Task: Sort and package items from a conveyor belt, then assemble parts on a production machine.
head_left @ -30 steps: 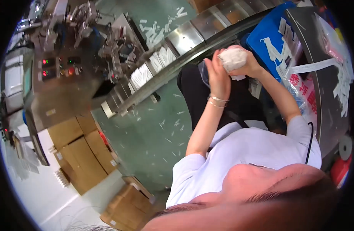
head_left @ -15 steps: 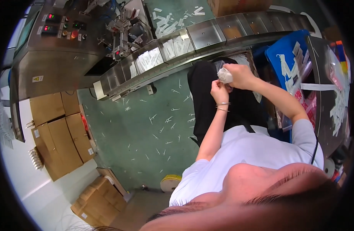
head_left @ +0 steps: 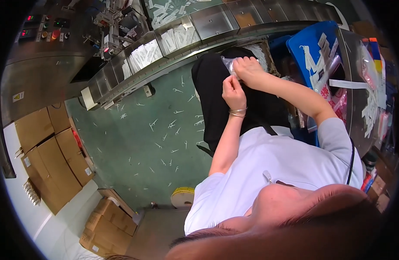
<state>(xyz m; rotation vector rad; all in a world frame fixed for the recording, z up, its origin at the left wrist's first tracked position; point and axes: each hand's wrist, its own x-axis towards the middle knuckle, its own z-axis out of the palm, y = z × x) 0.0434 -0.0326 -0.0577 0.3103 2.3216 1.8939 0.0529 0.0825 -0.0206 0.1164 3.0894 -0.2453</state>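
Note:
Over my lap, a small clear plastic bag [head_left: 228, 63] shows beside my hands, with something white at its near part, mostly hidden by fingers. My right hand [head_left: 249, 73] is closed over the bag, its back turned up. Just below and to the left, my left hand [head_left: 234, 93] is closed, thumb and fingertips pinched at the bag's near edge. Thin metal bangles [head_left: 237, 112] circle the left wrist. What lies inside the bag cannot be made out.
Ahead runs a metal trough conveyor [head_left: 214, 21]; some compartments hold white strips [head_left: 145, 55]. A blue bin [head_left: 297, 43] with white pieces and plastic film stands right, beside a metal table [head_left: 355, 104]. Small white forked pieces [head_left: 172, 124] litter the green floor. Cardboard boxes [head_left: 56, 167] stand left.
The white bundle seen in my right hand is now mostly hidden, and more of the clear bag shows. My right hand has turned over it. The whole view has shifted.

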